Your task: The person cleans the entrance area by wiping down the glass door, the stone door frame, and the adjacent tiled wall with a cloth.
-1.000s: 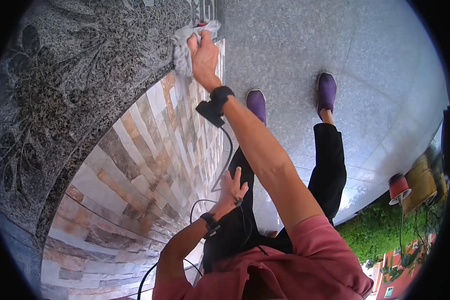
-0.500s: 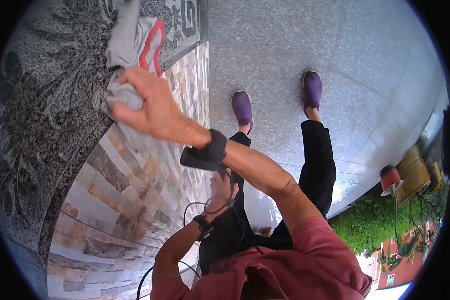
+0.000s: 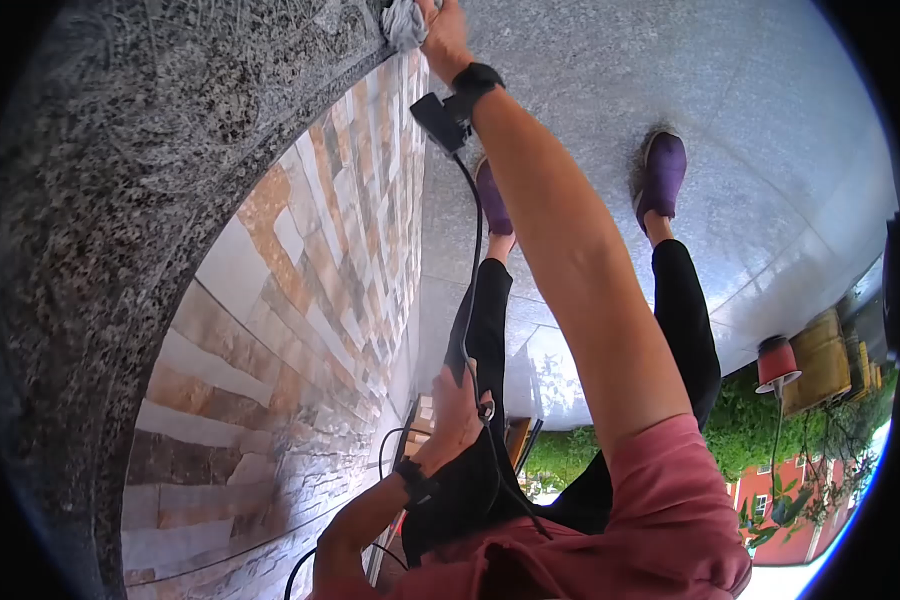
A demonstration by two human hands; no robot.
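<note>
At the top of the view, my right hand (image 3: 444,40) is closed on a bunched grey cloth (image 3: 403,25), against the edge of the dark speckled stone surface (image 3: 170,180). The fingertips are partly cut off by the top of the picture. My right arm is stretched out, with a black band and a small black box (image 3: 438,122) on the wrist; a black cable (image 3: 477,215) runs down from it. My left hand (image 3: 455,415) is low beside my left leg, next to the cable. Its visible fingers look apart, and I see no object between them.
Below the curved stone edge is a wall of tan, white and brown stone strips (image 3: 280,260). Grey floor (image 3: 770,130) lies under my purple shoes (image 3: 663,170). A red hanging lamp or pot (image 3: 776,362) and green plants (image 3: 560,460) show at lower right.
My right hand has moved up and to the right with the grey cloth, from the patterned part of the stone to its edge. My left hand is slightly lower in view.
</note>
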